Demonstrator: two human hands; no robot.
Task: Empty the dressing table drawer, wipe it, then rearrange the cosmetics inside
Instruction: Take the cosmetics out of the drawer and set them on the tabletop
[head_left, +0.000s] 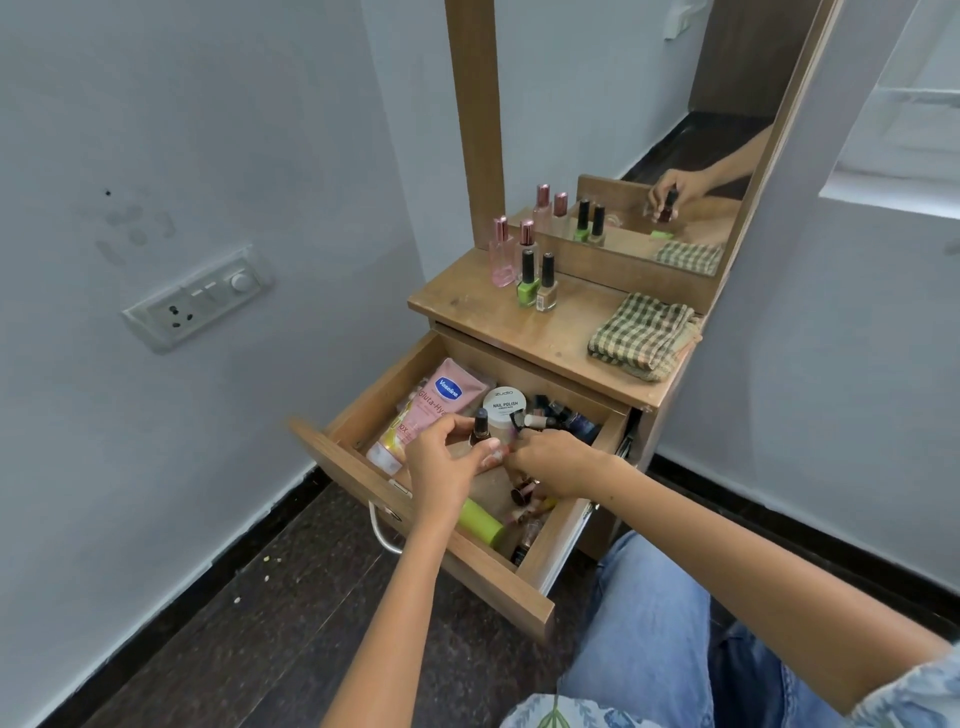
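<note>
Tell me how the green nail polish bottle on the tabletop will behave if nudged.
The green nail polish bottle stands upright, tall with a narrow base, so it probably tips easily. It stands close beside the beige bottle, so it could knock that over. Likely glass, so possibly breakable.

Both our arms stretch forward from the bottom of the frame, meeting near centre. Our left hand (444, 467) curls, thumb and fingers pinching something small and dark. Our right hand (556, 465) sits just beside it, knuckles up, fingers tucked downward.
</note>
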